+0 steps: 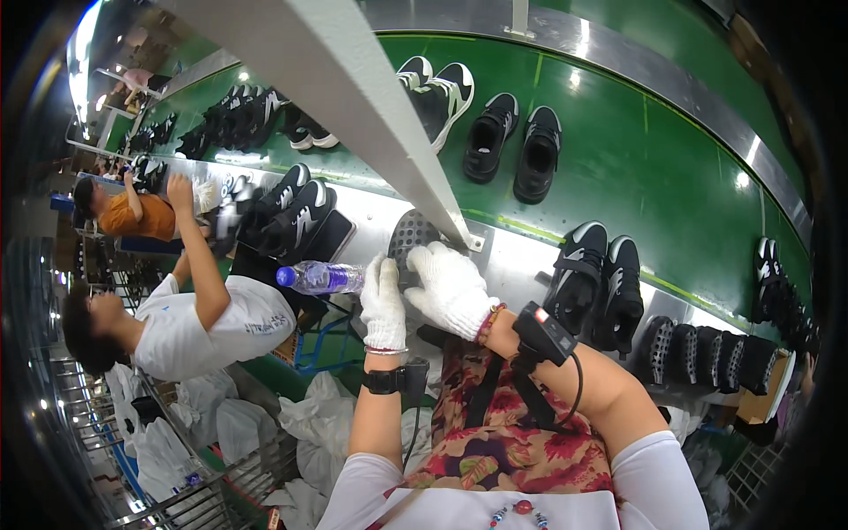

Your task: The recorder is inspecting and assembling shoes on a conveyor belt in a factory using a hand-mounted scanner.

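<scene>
Both my hands wear white knit gloves. Between them, over the metal ledge, is a dark grey insole with round dots on its face. My right hand is closed on its lower right part, the fingers covering much of it. At its lower left edge, my left hand has its fingers pressed together against it; the thumb side is partly hidden. Just left of that hand lies a clear plastic bottle with a blue cap and purple label. To the right stands a pair of black and grey shoes on the ledge.
A white metal post slants across, bolted near my hands. Several shoes stand on the green conveyor beyond. At right, several dotted insoles stand in a row near a cardboard box. A co-worker in a white shirt is at left.
</scene>
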Motion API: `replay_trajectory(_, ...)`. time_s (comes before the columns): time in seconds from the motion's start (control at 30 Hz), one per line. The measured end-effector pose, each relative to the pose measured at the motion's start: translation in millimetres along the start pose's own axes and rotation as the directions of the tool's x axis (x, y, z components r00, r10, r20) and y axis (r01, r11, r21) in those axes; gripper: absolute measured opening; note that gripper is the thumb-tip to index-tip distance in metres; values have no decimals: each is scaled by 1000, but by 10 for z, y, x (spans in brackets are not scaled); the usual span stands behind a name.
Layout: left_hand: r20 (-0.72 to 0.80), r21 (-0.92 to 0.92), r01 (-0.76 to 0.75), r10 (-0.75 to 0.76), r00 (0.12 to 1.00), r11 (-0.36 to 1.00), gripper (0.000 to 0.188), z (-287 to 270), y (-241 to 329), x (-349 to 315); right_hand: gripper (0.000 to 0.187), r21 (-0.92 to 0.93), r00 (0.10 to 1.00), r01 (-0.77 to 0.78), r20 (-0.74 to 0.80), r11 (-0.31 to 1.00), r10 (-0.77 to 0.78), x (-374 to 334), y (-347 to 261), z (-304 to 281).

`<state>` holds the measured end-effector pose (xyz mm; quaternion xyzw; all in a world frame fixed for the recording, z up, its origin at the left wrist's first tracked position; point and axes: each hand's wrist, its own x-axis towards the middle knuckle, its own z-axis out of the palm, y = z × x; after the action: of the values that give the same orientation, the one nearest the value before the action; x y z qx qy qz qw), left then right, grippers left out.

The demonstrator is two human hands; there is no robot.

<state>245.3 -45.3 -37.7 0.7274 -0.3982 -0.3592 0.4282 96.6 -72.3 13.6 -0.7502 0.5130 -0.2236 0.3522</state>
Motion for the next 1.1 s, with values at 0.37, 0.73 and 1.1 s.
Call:
replay_trajectory(0.37,322,-414,256,-122,939,873,22,-193,1039,-705,49,203,935,339,32,918,-352,-948,142,-790)
replay_trajectory(0.73,668,-162,130,12,744,978,29,1243,810,-1338,70,474,796,-364,-289,802,532,-2085,768,-718)
replay_trajectory(1.1,845,35,-988,523,110,151,49,2085,468,-863,59,420,615,-694,-76,584,785,-2806,943,-1206)
